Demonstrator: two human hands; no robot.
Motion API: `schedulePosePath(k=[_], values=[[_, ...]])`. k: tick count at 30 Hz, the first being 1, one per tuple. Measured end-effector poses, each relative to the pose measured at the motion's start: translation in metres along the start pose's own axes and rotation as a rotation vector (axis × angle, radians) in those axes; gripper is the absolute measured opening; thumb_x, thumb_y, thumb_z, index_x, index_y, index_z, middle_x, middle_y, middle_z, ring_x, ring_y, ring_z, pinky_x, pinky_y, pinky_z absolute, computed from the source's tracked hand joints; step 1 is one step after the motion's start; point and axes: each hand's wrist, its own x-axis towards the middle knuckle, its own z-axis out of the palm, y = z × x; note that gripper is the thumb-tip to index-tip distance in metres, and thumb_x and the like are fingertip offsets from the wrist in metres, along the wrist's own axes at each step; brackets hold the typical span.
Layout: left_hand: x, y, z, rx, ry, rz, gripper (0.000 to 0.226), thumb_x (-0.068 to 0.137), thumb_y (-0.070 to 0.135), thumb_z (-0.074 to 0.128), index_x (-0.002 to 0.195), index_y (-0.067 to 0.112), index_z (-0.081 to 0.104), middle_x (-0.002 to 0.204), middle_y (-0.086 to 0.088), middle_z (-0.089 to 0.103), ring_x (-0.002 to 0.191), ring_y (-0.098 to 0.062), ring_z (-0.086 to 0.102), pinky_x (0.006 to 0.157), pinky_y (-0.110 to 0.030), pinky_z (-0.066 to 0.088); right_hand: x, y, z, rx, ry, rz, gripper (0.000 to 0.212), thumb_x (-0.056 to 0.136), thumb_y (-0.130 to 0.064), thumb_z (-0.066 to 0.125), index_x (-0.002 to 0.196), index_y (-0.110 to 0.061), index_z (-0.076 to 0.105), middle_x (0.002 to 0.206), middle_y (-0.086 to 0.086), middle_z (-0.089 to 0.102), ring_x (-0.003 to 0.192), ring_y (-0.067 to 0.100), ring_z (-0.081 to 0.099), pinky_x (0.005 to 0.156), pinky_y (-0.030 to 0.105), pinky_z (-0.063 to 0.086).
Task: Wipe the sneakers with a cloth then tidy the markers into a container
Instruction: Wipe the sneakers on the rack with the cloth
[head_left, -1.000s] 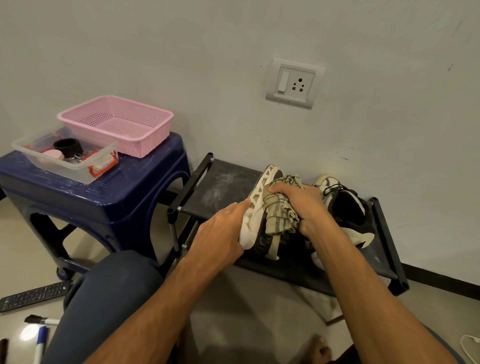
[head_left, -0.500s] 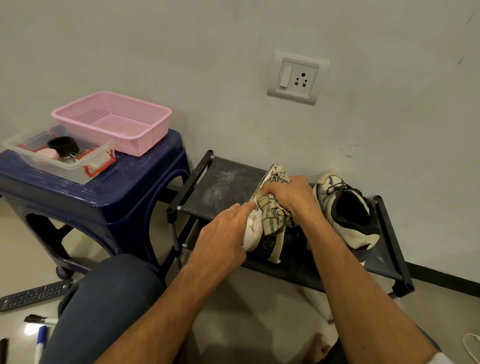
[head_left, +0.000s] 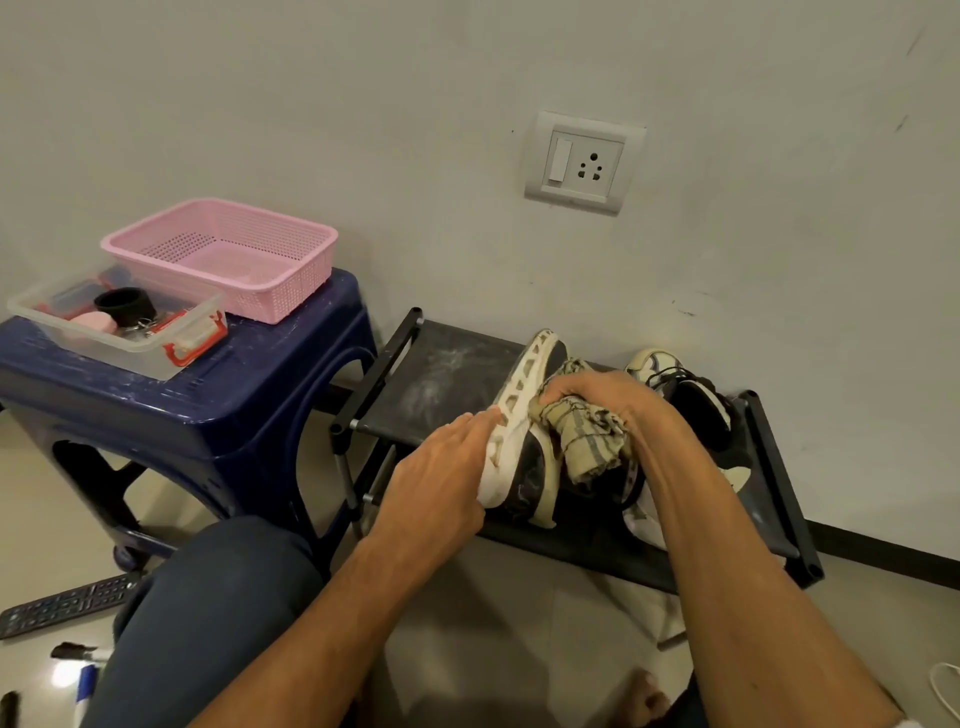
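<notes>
Sneaker (head_left: 525, 441) tilted sideways, left hand (head_left: 441, 483) holding it, right hand (head_left: 597, 396) gripping cloth (head_left: 589, 441) (striped) against it.

I log colours | basket (head_left: 223, 254): pink, perforated grid | stool (head_left: 208, 415): navy blue | cloth (head_left: 589, 439): beige, dark-striped check | sneaker (head_left: 519, 447): white sole, black upper | rack (head_left: 447, 374): black | tub (head_left: 111, 340): clear, red latch

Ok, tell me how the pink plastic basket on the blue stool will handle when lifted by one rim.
The pink perforated plastic basket probably lifts light: its thin walls are full of holes and it looks empty. It likely flexes slightly under a one-sided hold. Pushed, it may slide rather than tip on the blue plastic stool, being low and wide.
</notes>
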Motion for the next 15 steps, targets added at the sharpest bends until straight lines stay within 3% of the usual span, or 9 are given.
schedulePosePath(k=[2, 5, 8, 10, 15], values=[[0.0, -0.001, -0.002, 0.0, -0.001, -0.007, 0.093, 0.082, 0.025, 0.075, 0.153, 0.028, 0.015, 0.156, 0.009, 0.027, 0.142, -0.01, 0.025, 0.113, -0.031, 0.028, 0.003, 0.004, -0.003, 0.109, 0.051, -0.014, 0.061, 0.061, -0.026, 0.084, 0.111, 0.001, 0.061, 0.096, 0.01, 0.066, 0.081, 0.025, 0.066, 0.066, 0.031, 0.055], [0.0, 0.002, -0.003, -0.01, -0.014, -0.006, 0.093, 0.081, 0.023, 0.075, 0.152, 0.028, 0.015, 0.155, 0.009, 0.029, 0.142, -0.009, 0.026, 0.113, -0.031, 0.029, -0.002, 0.004, -0.001, 0.215, 0.068, -0.054, 0.044, 0.068, -0.02, 0.082, 0.099, -0.004, 0.056, 0.085, 0.01, 0.065, 0.073, 0.023, 0.066, 0.058, 0.028, 0.053], [0.001, 0.002, -0.004, -0.009, -0.022, -0.012, 0.095, 0.081, 0.022, 0.076, 0.153, 0.028, 0.015, 0.156, 0.009, 0.027, 0.143, -0.009, 0.024, 0.113, -0.03, 0.028, -0.003, 0.002, 0.009, 0.316, -0.016, -0.061, 0.057, 0.057, -0.02, 0.091, 0.102, 0.002, 0.063, 0.087, 0.013, 0.073, 0.072, 0.025, 0.073, 0.061, 0.034, 0.06], [0.001, 0.002, -0.004, -0.009, -0.024, -0.014, 0.095, 0.08, 0.021, 0.076, 0.152, 0.029, 0.015, 0.156, 0.01, 0.027, 0.143, -0.009, 0.024, 0.113, -0.03, 0.029, -0.002, 0.002, 0.018, 0.312, -0.052, -0.054, 0.068, 0.047, -0.021, 0.096, 0.104, 0.001, 0.066, 0.089, 0.013, 0.075, 0.076, 0.027, 0.074, 0.072, 0.043, 0.061], [0.001, 0.002, -0.004, -0.001, -0.029, -0.021, 0.096, 0.08, 0.021, 0.076, 0.152, 0.029, 0.014, 0.156, 0.01, 0.026, 0.142, -0.009, 0.025, 0.112, -0.028, 0.03, 0.0, 0.001, 0.026, 0.184, 0.008, -0.138, 0.053, 0.049, -0.02, 0.092, 0.095, -0.004, 0.07, 0.086, 0.009, 0.075, 0.076, 0.025, 0.073, 0.072, 0.042, 0.061]])
